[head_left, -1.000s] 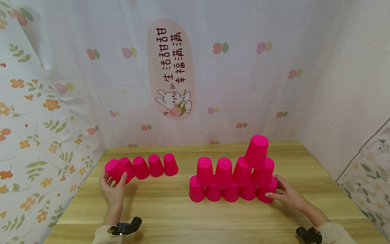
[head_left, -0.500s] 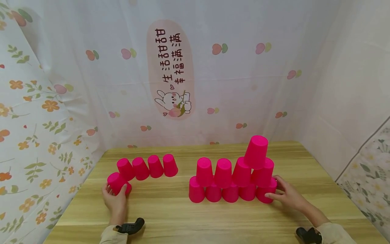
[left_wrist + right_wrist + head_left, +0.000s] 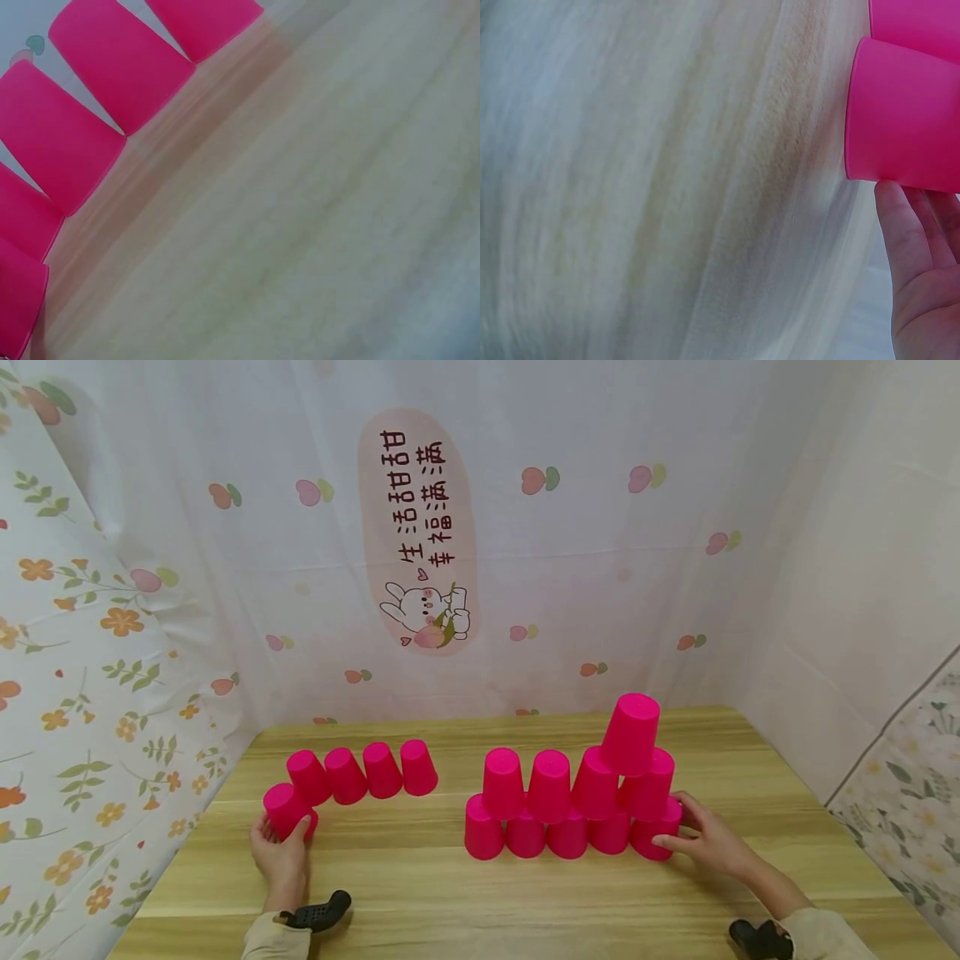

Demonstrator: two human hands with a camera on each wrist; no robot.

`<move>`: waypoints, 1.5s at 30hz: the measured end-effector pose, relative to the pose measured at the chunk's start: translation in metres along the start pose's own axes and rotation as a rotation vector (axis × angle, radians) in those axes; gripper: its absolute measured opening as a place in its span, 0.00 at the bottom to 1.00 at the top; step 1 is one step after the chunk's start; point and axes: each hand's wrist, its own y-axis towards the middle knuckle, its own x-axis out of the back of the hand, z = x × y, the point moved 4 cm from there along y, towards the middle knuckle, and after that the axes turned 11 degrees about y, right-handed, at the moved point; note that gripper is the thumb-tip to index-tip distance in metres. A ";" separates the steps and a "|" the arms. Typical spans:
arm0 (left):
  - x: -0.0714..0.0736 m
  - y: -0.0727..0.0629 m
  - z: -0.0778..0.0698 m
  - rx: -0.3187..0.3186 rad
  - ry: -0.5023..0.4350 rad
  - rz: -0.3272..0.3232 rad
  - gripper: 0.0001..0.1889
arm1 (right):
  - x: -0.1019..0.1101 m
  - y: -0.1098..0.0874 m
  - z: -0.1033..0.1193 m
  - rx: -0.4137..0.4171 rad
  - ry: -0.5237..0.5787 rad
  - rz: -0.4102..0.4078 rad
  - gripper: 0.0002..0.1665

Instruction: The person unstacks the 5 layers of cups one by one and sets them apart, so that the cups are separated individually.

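My left hand [image 3: 281,860] grips an upside-down pink plastic cup [image 3: 282,808] at the left of the table, thumb on its near side and fingers on its far side. Behind it, several matching cups [image 3: 344,775] stand rim-down in a row, also seen in the left wrist view. Right of centre rises a stack of the same cups [image 3: 549,785]: a bottom row, a second row, and one top cup [image 3: 632,733] at the right. My right hand [image 3: 712,839] holds the bottom row's rightmost cup [image 3: 654,835]; in the right wrist view its fingertips touch that cup's side.
The wood-grain table [image 3: 450,910] has a printed white cloth [image 3: 570,568] hanging behind it. More cloth hangs on both sides. A black wrist device [image 3: 318,914] sits on the left forearm, another [image 3: 761,937] on the right.
My left hand brought its cup from in front of the row's left end down towards me. Over the last half second it barely moved. The right hand stayed on its cup.
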 end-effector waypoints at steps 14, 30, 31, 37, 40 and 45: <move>0.004 0.000 -0.003 -0.001 0.025 0.085 0.39 | 0.000 -0.001 0.002 -0.016 0.025 0.006 0.28; 0.001 -0.033 -0.093 -0.325 0.053 0.041 0.33 | -0.001 -0.001 0.002 -0.009 0.020 -0.007 0.28; -0.003 -0.036 -0.101 -0.351 0.047 0.062 0.33 | -0.001 -0.001 0.002 -0.008 0.018 -0.006 0.28; -0.028 -0.057 -0.145 -0.499 0.007 0.208 0.33 | -0.001 -0.002 0.000 -0.010 0.015 -0.008 0.28; -0.044 -0.072 -0.167 -0.551 -0.028 0.301 0.33 | -0.001 -0.002 0.000 -0.008 0.014 -0.008 0.28; -0.068 -0.114 -0.207 -0.658 -0.074 0.456 0.32 | -0.001 -0.001 0.000 0.011 0.016 -0.010 0.28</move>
